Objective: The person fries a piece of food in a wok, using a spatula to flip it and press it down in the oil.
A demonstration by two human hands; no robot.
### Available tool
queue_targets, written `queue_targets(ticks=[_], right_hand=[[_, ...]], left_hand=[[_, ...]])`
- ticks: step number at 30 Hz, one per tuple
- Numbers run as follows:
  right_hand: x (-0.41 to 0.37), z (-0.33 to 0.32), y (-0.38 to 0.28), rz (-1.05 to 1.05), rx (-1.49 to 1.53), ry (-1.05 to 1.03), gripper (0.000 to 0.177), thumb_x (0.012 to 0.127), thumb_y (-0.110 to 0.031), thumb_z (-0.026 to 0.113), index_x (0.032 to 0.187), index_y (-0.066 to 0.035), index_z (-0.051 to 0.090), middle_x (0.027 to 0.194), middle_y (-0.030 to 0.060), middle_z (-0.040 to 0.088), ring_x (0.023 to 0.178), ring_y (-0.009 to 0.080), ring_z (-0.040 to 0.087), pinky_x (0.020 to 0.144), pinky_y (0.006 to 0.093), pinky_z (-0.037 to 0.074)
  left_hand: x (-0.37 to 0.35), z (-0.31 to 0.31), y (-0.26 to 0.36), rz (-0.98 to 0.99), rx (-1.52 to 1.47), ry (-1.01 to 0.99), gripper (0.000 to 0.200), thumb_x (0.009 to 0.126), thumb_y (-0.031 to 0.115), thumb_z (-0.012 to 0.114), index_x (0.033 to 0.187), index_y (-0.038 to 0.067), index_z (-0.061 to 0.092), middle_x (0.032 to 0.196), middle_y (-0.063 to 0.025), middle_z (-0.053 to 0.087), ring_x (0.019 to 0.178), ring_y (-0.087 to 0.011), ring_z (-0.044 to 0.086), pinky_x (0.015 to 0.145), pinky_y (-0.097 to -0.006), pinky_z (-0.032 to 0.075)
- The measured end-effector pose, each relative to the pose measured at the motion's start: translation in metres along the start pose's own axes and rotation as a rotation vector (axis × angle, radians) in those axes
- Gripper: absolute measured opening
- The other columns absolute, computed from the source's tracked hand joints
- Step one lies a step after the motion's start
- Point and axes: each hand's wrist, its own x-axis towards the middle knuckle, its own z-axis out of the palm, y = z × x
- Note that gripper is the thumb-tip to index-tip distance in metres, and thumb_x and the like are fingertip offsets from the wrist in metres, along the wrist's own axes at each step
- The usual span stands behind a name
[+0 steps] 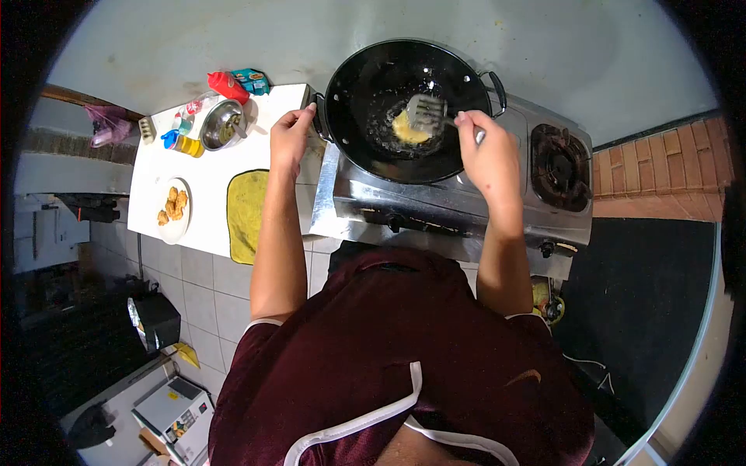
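Note:
A black two-handled wok (361, 74) stands on the left side of a steel gas stove (350, 167). My left hand (292, 133) is closed on the wok's left handle (318, 124). In my right hand (488, 147) is the handle of a slotted spatula (426, 113), its head low over the middle of the wok. Partly behind that head, a yellow piece of food (408, 130) lies in bubbling oil.
Left of the stove, a white table (206, 225) holds a plate of fried pieces (172, 211), a metal bowl (223, 124), a red bottle (228, 87), a yellow bottle (189, 146) and a yellow cloth (247, 217). A second burner (560, 167) is at the right.

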Motion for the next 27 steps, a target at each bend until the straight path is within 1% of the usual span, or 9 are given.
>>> queue_targets(ticks=[3, 8, 12, 14, 17, 19, 21, 23, 27], right_hand=[[0.003, 0.015, 0.005, -0.241, -0.029, 0.085, 0.021, 0.090, -0.024, 0.055, 0.089, -0.005, 0.064, 0.076, 0.0197, 0.064, 0.074, 0.0402, 0.062, 0.065, 0.0459, 0.049], [0.001, 0.007, 0.004, -0.084, -0.015, 0.013, 0.020, 0.090, -0.022, 0.055, 0.088, -0.005, 0.064, 0.076, 0.0196, 0.064, 0.072, 0.0405, 0.061, 0.065, 0.0458, 0.049], [0.005, 0.016, 0.007, -0.207, -0.001, 0.079, 0.022, 0.091, -0.024, 0.054, 0.088, -0.005, 0.064, 0.076, 0.0200, 0.064, 0.075, 0.0405, 0.062, 0.066, 0.0448, 0.049], [0.002, 0.013, 0.005, -0.150, -0.003, 0.010, 0.021, 0.091, -0.024, 0.055, 0.091, -0.005, 0.065, 0.080, 0.0190, 0.065, 0.077, 0.0393, 0.062, 0.068, 0.0416, 0.049], [0.001, 0.010, 0.009, -0.115, 0.024, -0.032, 0.022, 0.092, -0.024, 0.055, 0.095, -0.005, 0.066, 0.082, 0.0181, 0.066, 0.077, 0.0377, 0.063, 0.069, 0.0384, 0.049], [0.000, 0.001, 0.001, 0.045, -0.009, 0.008, 0.024, 0.090, -0.028, 0.055, 0.088, -0.006, 0.065, 0.077, 0.0190, 0.064, 0.074, 0.0398, 0.062, 0.065, 0.0448, 0.048], [0.000, 0.008, 0.002, 0.022, -0.011, 0.030, 0.023, 0.090, -0.027, 0.056, 0.087, -0.006, 0.065, 0.076, 0.0195, 0.064, 0.073, 0.0402, 0.061, 0.064, 0.0443, 0.048], [-0.001, 0.020, 0.011, -0.203, 0.032, 0.102, 0.023, 0.090, -0.026, 0.056, 0.086, -0.006, 0.065, 0.076, 0.0192, 0.064, 0.072, 0.0399, 0.062, 0.063, 0.0437, 0.048], [-0.007, 0.011, 0.010, -0.131, 0.086, 0.067, 0.020, 0.091, -0.023, 0.056, 0.087, -0.005, 0.064, 0.074, 0.0189, 0.063, 0.072, 0.0395, 0.062, 0.063, 0.0431, 0.048]], left_hand=[[0.004, 0.003, -0.004, 0.023, -0.025, 0.003, 0.032, 0.086, 0.032, 0.068, 0.086, 0.000, 0.068, 0.075, 0.0006, 0.059, 0.069, -0.0075, 0.047, 0.064, -0.0224, 0.038], [0.006, 0.000, -0.007, -0.007, -0.037, -0.015, 0.031, 0.086, 0.031, 0.068, 0.085, 0.000, 0.068, 0.077, 0.0001, 0.060, 0.072, -0.0076, 0.047, 0.067, -0.0226, 0.039], [0.005, 0.002, -0.006, 0.010, -0.046, -0.009, 0.031, 0.085, 0.031, 0.069, 0.085, 0.000, 0.068, 0.076, 0.0007, 0.059, 0.071, -0.0074, 0.047, 0.065, -0.0224, 0.039], [0.008, 0.004, -0.010, 0.053, -0.062, 0.006, 0.024, 0.087, 0.031, 0.068, 0.080, 0.008, 0.066, 0.061, 0.0086, 0.045, 0.051, -0.0025, 0.032, 0.047, -0.0222, 0.024], [0.004, 0.000, -0.004, -0.005, -0.033, -0.021, 0.030, 0.085, 0.031, 0.069, 0.083, 0.001, 0.067, 0.076, 0.0012, 0.059, 0.071, -0.0074, 0.046, 0.065, -0.0221, 0.038], [0.004, -0.001, -0.005, -0.007, -0.047, -0.022, 0.029, 0.086, 0.031, 0.069, 0.083, 0.001, 0.067, 0.075, 0.0016, 0.059, 0.070, -0.0072, 0.046, 0.065, -0.0220, 0.038], [0.005, 0.000, -0.006, -0.008, -0.062, -0.028, 0.029, 0.086, 0.030, 0.068, 0.082, 0.001, 0.067, 0.074, 0.0020, 0.058, 0.069, -0.0071, 0.046, 0.064, -0.0220, 0.038], [0.006, 0.003, -0.009, 0.042, -0.084, -0.009, 0.030, 0.086, 0.031, 0.068, 0.082, 0.002, 0.067, 0.072, 0.0030, 0.056, 0.066, -0.0064, 0.043, 0.061, -0.0218, 0.036], [0.001, 0.001, -0.001, 0.010, -0.053, -0.006, 0.030, 0.086, 0.031, 0.068, 0.082, 0.002, 0.067, 0.071, 0.0035, 0.054, 0.065, -0.0059, 0.042, 0.059, -0.0219, 0.035]])
